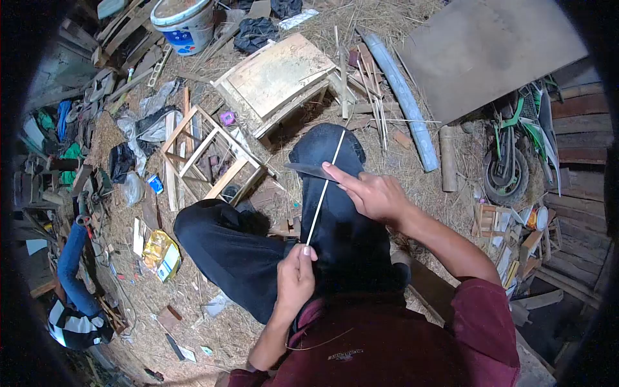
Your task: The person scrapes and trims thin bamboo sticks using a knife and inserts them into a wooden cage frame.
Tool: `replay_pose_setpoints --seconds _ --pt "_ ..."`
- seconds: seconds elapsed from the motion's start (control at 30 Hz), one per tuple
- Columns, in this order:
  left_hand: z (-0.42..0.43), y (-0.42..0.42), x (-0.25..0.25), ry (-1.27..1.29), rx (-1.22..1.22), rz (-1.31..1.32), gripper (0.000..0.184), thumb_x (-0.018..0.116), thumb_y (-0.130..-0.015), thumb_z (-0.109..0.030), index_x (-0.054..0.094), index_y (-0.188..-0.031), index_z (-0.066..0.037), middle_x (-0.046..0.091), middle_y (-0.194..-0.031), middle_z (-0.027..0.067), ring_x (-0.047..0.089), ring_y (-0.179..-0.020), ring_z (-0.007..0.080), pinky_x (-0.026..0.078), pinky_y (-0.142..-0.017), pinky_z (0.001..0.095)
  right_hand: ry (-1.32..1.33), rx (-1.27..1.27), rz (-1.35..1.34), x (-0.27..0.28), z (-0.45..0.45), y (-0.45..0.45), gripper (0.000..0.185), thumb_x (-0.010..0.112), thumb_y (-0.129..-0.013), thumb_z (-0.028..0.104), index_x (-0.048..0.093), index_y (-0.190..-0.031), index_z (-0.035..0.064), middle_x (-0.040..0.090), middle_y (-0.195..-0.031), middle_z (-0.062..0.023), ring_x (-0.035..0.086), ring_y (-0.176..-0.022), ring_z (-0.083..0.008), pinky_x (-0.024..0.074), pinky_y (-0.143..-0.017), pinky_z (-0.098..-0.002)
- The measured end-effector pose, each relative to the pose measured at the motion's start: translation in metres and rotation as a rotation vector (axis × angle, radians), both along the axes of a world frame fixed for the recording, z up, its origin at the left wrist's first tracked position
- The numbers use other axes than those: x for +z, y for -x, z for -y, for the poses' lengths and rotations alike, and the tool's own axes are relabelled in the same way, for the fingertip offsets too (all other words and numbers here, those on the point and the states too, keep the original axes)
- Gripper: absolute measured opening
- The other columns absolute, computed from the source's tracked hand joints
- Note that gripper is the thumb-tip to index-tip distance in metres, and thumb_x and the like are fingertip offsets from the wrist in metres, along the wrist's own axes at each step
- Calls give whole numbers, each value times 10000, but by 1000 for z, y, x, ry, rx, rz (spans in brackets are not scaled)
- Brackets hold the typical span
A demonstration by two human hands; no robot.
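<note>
A thin pale stick (318, 216) lies slantwise along my raised right leg, its far end at the knee. My left hand (296, 278) pinches its near end between thumb and fingers. In my right hand (377, 197) is a knife (305, 169), its handle hidden in the grip. The blade points left and crosses the stick just below the knee, with my index finger stretched along it. Dark trousers (335, 213) are under the stick and the knife.
Ahead stands a low wooden bench (277, 77); a small wooden frame (209, 158) lies left of it. Thin sticks and a grey pole (403, 103) rest on the straw-covered ground. A large board (496, 51) leans over a green motorbike (516, 148). A white bucket (184, 29) stands behind.
</note>
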State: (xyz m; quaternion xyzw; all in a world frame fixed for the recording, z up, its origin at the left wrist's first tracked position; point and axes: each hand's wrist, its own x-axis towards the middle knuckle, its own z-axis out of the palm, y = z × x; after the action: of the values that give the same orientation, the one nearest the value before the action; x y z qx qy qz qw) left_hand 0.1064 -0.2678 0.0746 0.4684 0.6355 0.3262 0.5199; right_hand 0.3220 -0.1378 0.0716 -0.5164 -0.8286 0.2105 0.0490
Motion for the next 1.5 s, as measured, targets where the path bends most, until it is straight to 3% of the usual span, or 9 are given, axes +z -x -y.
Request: replay_pose_setpoints --seconds 0.37,0.47,0.57,0.67,0.83,0.9,1.07,1.2,1.5 --pt "67 59 31 113 101 126 303 430 -1038 -199 547 -805 -43 404 -584 -40 356 -551 28 279 -497 230 -14 -193 -204 -3 -19 -13 539 529 -970 240 362 -1475 331 609 -617 -222 608 -541 -404 505 -539 -506" --pt "47 65 32 69 201 278 324 426 -1046 -257 531 -809 -63 388 -576 -50 327 -515 22 255 -472 218 -298 -157 -497 -4 -41 -3 544 520 -986 221 338 -1489 122 685 -794 -203 658 -645 -352 518 -621 -415" --pt "-4 63 28 -14 248 522 352 428 -1039 -319 470 -782 -82 364 -570 -37 333 -461 68 258 -426 241 -126 -334 -767 37 -51 31 451 578 -976 210 480 -1342 -37 683 -837 -77 646 -717 -172 497 -674 -290" --pt "-59 56 35 -131 207 751 302 442 -1037 -310 489 -862 -68 333 -564 -44 294 -452 63 254 -426 233 146 -349 -1167 53 -77 68 226 636 -952 169 625 -1101 -1 618 -785 2 572 -707 -40 453 -668 -192" --pt "-121 56 53 -304 135 531 313 451 -1040 -302 555 -873 -59 389 -587 -69 327 -511 22 249 -470 219 -117 -250 -1237 97 -121 128 230 699 -906 166 672 -1026 -28 673 -908 -22 600 -839 -64 469 -785 -225" --pt "-142 60 50 -354 78 442 310 452 -1039 -301 563 -891 -53 401 -593 -69 355 -528 25 270 -484 220 78 -203 -1422 107 -140 139 226 709 -900 181 677 -1019 -10 674 -877 -23 587 -801 -55 460 -756 -221" --pt "-202 86 43 -272 -138 349 359 416 -1042 -311 600 -957 -15 552 -682 11 553 -675 122 441 -651 261 389 -136 -1264 96 -187 147 192 703 -907 183 681 -1004 18 673 -822 -14 554 -708 -45 429 -643 -215" --pt "-246 99 12 -349 21 487 321 455 -1026 -288 594 -940 -12 581 -727 37 578 -668 142 473 -648 279 376 -190 -1206 48 -189 158 221 700 -909 188 683 -1015 -5 686 -814 -22 578 -720 -48 451 -655 -203" --pt "-219 115 21 -98 161 946 217 505 -1003 -236 555 -952 -31 482 -672 20 407 -493 83 305 -422 213 135 -343 -1158 31 -187 144 342 581 -987 303 666 -1092 -11 664 -774 -15 536 -639 -52 416 -617 -205"
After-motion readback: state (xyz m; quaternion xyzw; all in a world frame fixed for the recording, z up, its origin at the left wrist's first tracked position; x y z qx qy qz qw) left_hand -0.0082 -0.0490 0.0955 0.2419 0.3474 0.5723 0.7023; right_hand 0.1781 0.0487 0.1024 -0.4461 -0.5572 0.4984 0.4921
